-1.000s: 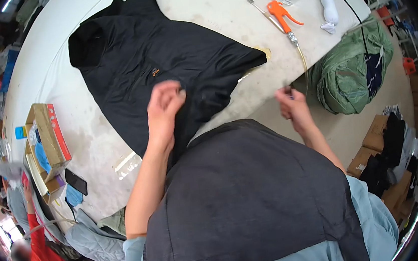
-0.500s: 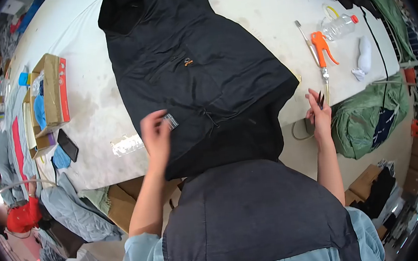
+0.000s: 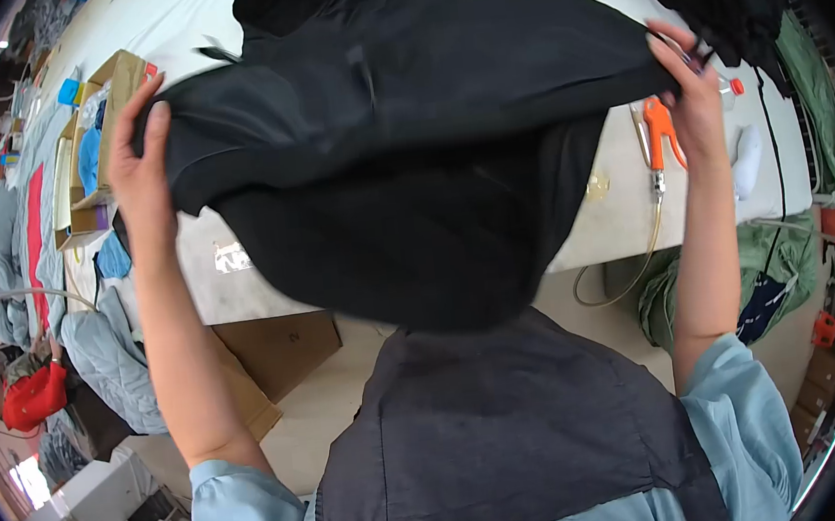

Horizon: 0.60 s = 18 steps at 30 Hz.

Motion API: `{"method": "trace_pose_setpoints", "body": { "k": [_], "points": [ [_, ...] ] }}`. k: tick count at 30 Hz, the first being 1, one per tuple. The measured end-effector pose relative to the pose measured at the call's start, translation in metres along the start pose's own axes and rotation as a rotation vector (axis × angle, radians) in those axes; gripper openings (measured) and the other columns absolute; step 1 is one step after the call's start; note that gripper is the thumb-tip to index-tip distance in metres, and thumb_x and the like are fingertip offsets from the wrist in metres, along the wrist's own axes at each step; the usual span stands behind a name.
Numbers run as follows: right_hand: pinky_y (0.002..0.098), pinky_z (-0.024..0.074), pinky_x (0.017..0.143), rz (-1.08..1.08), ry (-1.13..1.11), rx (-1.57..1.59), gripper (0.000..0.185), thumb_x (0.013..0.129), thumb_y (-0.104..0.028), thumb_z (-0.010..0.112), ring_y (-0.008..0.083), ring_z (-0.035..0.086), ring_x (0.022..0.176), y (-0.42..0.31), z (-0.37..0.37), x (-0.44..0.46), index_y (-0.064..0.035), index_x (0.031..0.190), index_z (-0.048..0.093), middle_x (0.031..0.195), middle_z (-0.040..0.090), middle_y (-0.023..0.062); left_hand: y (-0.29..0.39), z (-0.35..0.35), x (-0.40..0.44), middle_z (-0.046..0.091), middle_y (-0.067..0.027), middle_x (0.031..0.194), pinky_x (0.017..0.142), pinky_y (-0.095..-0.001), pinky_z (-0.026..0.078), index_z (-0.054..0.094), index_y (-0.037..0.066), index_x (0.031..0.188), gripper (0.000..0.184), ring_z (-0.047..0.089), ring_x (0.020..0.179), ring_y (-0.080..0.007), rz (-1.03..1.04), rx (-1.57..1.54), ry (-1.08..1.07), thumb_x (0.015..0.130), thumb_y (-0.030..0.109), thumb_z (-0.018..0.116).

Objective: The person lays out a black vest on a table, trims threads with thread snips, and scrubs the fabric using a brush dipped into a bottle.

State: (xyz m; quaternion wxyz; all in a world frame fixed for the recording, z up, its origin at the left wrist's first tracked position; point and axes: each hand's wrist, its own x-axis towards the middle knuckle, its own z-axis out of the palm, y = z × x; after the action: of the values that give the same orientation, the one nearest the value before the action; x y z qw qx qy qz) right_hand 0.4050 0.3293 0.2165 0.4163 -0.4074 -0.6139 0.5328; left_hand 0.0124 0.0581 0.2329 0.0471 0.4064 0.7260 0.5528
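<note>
Remotely, I had the left hand (image 3: 143, 146) and right hand (image 3: 689, 74) closed on the black garment (image 3: 450, 76); its lower part was raised and spread over the table's edge (image 3: 625, 220), but not lying flat

The bare left hand (image 3: 142, 161) and bare right hand (image 3: 692, 88) held a black fabric garment (image 3: 383, 113); an orange trigger-handled air gun (image 3: 660, 127) lay nearby.
</note>
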Motion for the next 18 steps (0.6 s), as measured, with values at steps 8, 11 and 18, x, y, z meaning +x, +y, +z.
{"method": "trace_pose_setpoints", "body": {
  "k": [8, 11, 18],
  "points": [
    [0.0181, 0.0340, 0.044, 0.596, -0.403, -0.332, 0.038, 0.081, -0.012, 0.069, 0.0033, 0.048, 0.054, 0.147, -0.062, -0.095, -0.0055, 0.117, 0.061, 0.085, 0.062, -0.0014, -0.148, -0.027, -0.191, 0.050, -0.0120, 0.132, 0.099, -0.0357, 0.040, 0.047, 0.009, 0.134, 0.057, 0.050, 0.118, -0.0254, -0.578, 0.352, -0.271, 0.081, 0.006, 0.067],
    [0.0182, 0.0348, 0.045, 0.508, -0.299, -0.331, 0.047, 0.079, -0.005, 0.067, 0.0034, 0.048, 0.057, 0.155, -0.067, -0.113, -0.0072, 0.125, 0.057, 0.097, 0.062, 0.0016, -0.127, -0.036, -0.236, 0.046, -0.0115, 0.128, 0.096, -0.0385, 0.042, 0.042, 0.013, 0.138, 0.068, 0.050, 0.112, -0.0299, -0.594, 0.467, -0.205, 0.077, 0.005, 0.071],
    [0.0196, 0.0433, 0.061, 0.472, -0.132, -0.072, 0.061, 0.072, 0.012, 0.053, 0.0091, 0.055, 0.077, 0.161, -0.012, -0.119, -0.0072, 0.130, 0.051, 0.105, 0.058, 0.0046, -0.100, -0.011, -0.240, 0.053, -0.0103, 0.121, 0.097, -0.0320, 0.041, 0.046, 0.007, 0.133, 0.061, 0.052, 0.111, -0.0233, -0.649, 0.355, -0.324, 0.075, -0.004, 0.064]
  ]
}}
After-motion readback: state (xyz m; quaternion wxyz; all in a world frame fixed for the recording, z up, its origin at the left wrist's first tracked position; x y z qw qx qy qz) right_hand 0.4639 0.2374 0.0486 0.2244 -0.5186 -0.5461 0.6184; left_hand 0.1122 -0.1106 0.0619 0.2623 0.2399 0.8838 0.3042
